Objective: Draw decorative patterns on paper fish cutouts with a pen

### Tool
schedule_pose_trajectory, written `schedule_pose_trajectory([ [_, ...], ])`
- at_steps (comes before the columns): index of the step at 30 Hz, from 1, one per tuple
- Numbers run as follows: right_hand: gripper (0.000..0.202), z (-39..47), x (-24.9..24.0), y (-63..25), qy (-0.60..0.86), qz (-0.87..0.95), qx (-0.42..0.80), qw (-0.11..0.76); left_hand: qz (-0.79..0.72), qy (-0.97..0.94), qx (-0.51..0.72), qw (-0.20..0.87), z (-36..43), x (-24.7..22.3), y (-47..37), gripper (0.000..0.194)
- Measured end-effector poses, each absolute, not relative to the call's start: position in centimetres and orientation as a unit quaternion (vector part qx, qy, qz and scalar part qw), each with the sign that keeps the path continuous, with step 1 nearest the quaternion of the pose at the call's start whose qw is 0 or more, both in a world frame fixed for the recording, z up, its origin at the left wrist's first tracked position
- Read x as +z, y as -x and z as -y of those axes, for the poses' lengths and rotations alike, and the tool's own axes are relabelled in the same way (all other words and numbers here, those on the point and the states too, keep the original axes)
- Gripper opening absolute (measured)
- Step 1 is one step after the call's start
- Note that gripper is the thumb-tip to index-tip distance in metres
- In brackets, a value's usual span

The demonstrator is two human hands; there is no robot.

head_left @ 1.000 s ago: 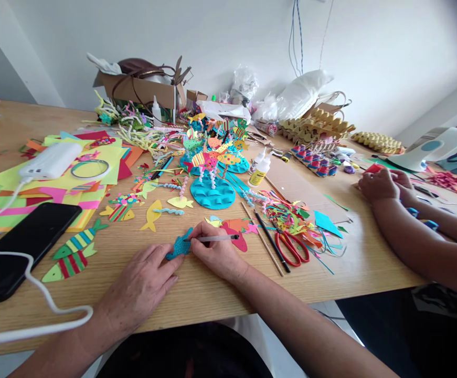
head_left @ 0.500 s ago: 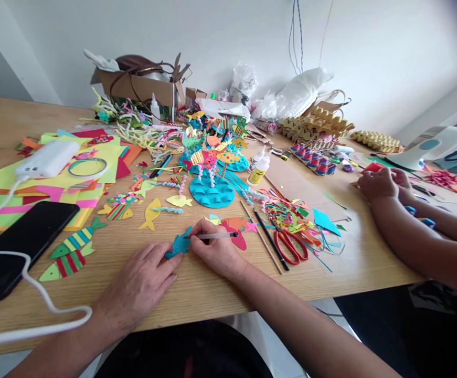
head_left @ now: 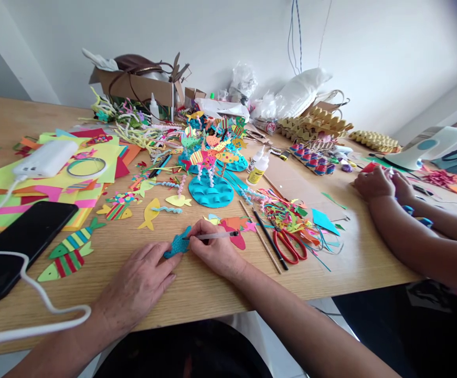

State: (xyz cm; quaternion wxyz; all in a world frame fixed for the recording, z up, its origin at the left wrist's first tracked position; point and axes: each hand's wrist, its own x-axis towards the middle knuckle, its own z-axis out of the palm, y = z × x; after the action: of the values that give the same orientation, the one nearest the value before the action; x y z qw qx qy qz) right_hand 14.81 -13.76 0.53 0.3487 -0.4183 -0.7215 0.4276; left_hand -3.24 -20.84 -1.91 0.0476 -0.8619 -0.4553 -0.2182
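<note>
A blue paper fish [head_left: 178, 244] with small dark marks on it lies on the table in front of me. My left hand [head_left: 136, 283] holds its left end down between thumb and fingers. Pinched in my right hand [head_left: 218, 254] is a pen [head_left: 222, 235] with a clear barrel, its tip on the fish's right part. Just beyond my right hand lie a red paper shape [head_left: 236, 239] and other cut pieces, partly hidden by it. Farther left are a yellow paper fish [head_left: 149, 214] and a green fish with red stripes [head_left: 65, 266].
Red-handled scissors [head_left: 291, 247], a black pencil [head_left: 270, 240] and a thin stick lie right of my hands. A blue base [head_left: 211, 198] bears paper fish on twisted stems. Glue bottles [head_left: 258, 169] stand behind. A phone [head_left: 19, 247] and white cable lie left. Another person's hands [head_left: 375, 184] work at right.
The view has shifted very slightly. My pen tip stays at nearly the same spot on the blue fish, and both my hands hold their places. The other person's hands have moved a little.
</note>
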Motion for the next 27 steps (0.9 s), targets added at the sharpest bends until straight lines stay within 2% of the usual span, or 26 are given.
schedule_pose_trajectory([
  [27, 0.010, 13.74, 0.54, -14.92, 0.424, 0.721, 0.423, 0.350, 0.458, 0.862, -0.214, 0.038, 20.86, -1.75, 3.25, 0.030],
])
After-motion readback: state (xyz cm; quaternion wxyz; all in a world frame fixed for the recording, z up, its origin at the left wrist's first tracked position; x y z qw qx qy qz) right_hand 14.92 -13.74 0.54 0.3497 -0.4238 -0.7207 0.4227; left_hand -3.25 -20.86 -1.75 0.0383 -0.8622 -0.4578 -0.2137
